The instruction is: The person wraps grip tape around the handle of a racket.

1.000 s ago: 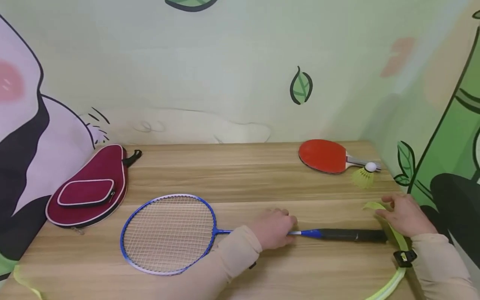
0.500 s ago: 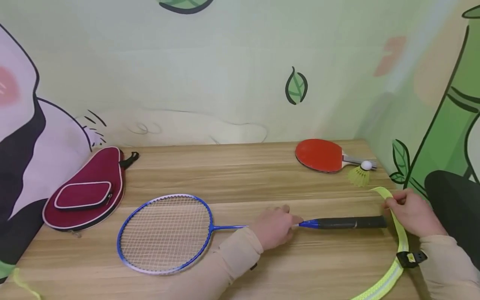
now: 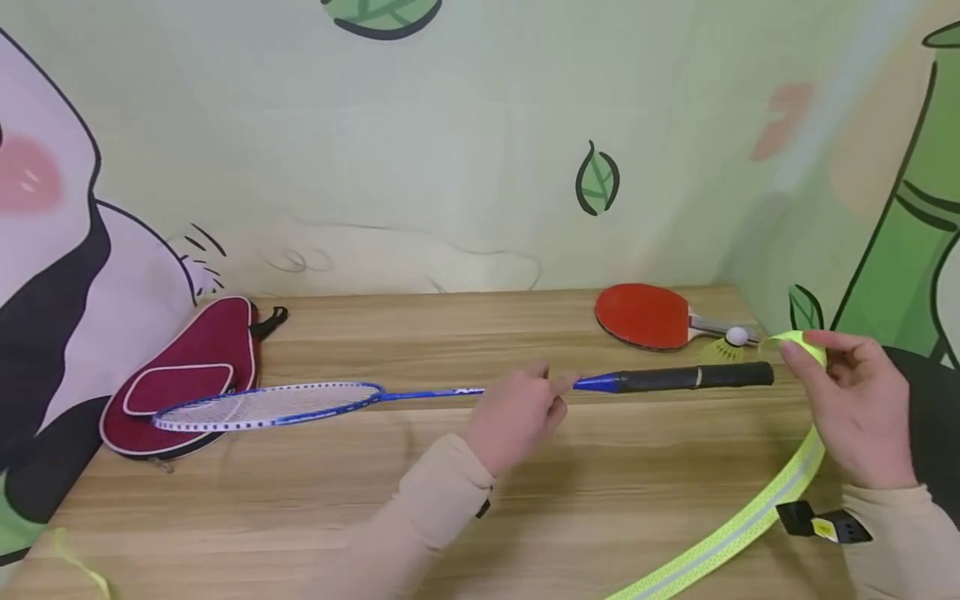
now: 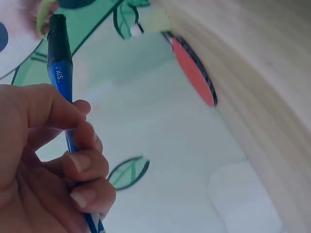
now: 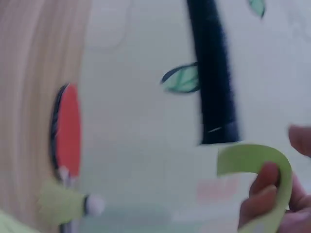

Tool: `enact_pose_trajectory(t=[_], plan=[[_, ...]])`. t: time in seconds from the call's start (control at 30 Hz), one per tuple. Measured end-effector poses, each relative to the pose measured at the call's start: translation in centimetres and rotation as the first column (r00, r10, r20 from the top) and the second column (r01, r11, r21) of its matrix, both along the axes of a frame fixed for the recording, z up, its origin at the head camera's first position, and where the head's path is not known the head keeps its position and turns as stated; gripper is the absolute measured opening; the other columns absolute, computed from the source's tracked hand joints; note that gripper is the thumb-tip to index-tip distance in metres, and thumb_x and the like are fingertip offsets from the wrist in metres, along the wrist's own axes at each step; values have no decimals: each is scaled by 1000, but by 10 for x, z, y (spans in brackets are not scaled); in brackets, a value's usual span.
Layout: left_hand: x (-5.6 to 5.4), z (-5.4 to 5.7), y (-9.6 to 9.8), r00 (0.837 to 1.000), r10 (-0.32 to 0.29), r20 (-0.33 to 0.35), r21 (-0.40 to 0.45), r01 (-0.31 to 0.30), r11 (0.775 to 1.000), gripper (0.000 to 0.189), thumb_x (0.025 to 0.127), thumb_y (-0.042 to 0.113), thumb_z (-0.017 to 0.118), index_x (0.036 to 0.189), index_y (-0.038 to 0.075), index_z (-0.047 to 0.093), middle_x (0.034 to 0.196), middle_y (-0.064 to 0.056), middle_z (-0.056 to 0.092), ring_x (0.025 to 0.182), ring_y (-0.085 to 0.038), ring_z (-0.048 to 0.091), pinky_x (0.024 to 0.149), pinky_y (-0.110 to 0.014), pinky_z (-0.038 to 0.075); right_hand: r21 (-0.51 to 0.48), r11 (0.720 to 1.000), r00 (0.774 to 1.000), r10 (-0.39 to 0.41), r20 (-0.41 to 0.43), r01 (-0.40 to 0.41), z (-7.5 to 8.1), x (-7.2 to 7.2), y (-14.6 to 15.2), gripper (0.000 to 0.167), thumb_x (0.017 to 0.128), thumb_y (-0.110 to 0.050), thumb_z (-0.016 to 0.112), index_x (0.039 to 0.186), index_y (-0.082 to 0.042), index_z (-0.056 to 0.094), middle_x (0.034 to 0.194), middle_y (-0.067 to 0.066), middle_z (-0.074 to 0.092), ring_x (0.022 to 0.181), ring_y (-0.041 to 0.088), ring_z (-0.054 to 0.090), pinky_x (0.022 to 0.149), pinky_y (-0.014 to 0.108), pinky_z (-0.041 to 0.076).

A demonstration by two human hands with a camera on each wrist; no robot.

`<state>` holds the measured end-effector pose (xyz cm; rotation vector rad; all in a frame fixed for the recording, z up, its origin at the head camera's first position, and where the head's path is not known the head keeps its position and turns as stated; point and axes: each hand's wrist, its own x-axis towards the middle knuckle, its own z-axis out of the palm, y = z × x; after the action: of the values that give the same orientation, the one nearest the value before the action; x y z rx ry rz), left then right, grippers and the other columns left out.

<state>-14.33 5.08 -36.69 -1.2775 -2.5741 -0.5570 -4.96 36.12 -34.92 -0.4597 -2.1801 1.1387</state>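
Observation:
A blue-and-white badminton racket [image 3: 270, 408] is held above the table, its strung head at the left and seen nearly edge-on. My left hand [image 3: 517, 417] grips its shaft, with fingers curled round it in the left wrist view. To the right extends the black handle [image 3: 667, 378]. Beside the butt of that handle, my right hand [image 3: 862, 408] pinches a fluorescent yellow strap [image 3: 720, 537] with a grey stripe. The strap's free end [image 5: 238, 158] curls close to the butt in the right wrist view; whether they touch I cannot tell. The strap's lower part runs out of view.
A red table tennis bat [image 3: 642, 317] lies at the back right of the wooden table [image 3: 420, 333], with a yellow shuttlecock [image 3: 731, 342] against its handle. A maroon bat case [image 3: 180, 354] lies at the left. Behind stands a painted wall [image 3: 450, 150].
The racket has risen off the table in my left hand, and its head has tilted from face-up to nearly edge-on. My right hand has also risen, lifting the strap's end with it.

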Motion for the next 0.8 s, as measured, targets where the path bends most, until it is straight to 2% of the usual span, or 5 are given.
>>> enact_pose_trajectory(t=[0.17, 0.33, 0.43, 0.53, 0.8], plan=[[-5, 8, -13, 999, 44, -30, 84, -41, 996, 25, 92, 14, 64, 116, 9, 72, 63, 3, 38, 53, -10, 31, 41, -15, 25, -201, 967, 940, 86, -329, -158, 19, -7, -37, 24, 93, 1, 61, 117, -1, 65, 88, -1, 62, 71, 7, 59, 61, 11, 48], [-6, 19, -21, 994, 73, -86, 125, -62, 990, 27, 97, 30, 61, 111, 11, 74, 59, 4, 37, 53, -12, 31, 43, -19, 26, -278, 799, 734, 274, -621, -534, 22, -16, -86, 38, 88, 18, 57, 126, 14, 54, 94, 15, 59, 72, 18, 66, 66, 20, 55], [-6, 26, -25, 987, 99, -125, 142, -81, 986, 27, 97, 32, 61, 107, 12, 76, 59, 4, 37, 53, -12, 30, 43, -19, 25, -254, 742, 657, 314, -686, -620, 16, -21, -114, 36, 87, 21, 56, 123, 18, 51, 98, 19, 61, 74, 23, 66, 70, 24, 57], [-5, 32, -29, 978, 130, -166, 185, -99, 978, 26, 96, 31, 63, 104, 12, 77, 58, 4, 36, 52, -12, 29, 42, -19, 24, -254, 745, 660, 315, -682, -617, 9, -25, -137, 30, 85, 21, 58, 115, 20, 53, 99, 19, 65, 74, 23, 67, 72, 27, 58], [-4, 43, -41, 956, 200, -216, 310, -127, 942, 19, 93, 27, 68, 101, 13, 77, 60, 3, 36, 52, -12, 29, 42, -21, 25, -402, 768, 801, 231, -552, -498, -4, -33, -173, 22, 82, 14, 69, 100, 16, 57, 85, 8, 67, 63, 14, 63, 62, 22, 56]])
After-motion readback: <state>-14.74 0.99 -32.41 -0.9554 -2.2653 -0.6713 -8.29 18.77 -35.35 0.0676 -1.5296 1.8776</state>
